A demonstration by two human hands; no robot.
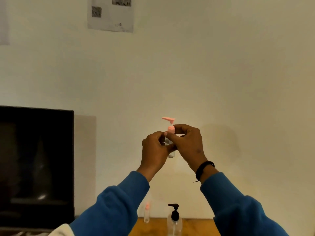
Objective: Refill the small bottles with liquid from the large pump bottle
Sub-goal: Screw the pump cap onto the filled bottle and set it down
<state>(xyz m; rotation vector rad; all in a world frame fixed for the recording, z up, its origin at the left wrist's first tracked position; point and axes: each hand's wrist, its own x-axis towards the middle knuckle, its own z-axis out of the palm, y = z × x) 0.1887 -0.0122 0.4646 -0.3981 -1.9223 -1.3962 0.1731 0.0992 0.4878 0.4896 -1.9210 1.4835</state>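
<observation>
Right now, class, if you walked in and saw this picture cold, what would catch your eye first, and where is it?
First, the small clear bottle with its pink pump top, held up mid-frame before the pale wall: the left hand grips its body, the right hand pinches the pink collar. Below, on the wooden table, stands the large pump bottle with a black pump, another small bottle to its left.
</observation>
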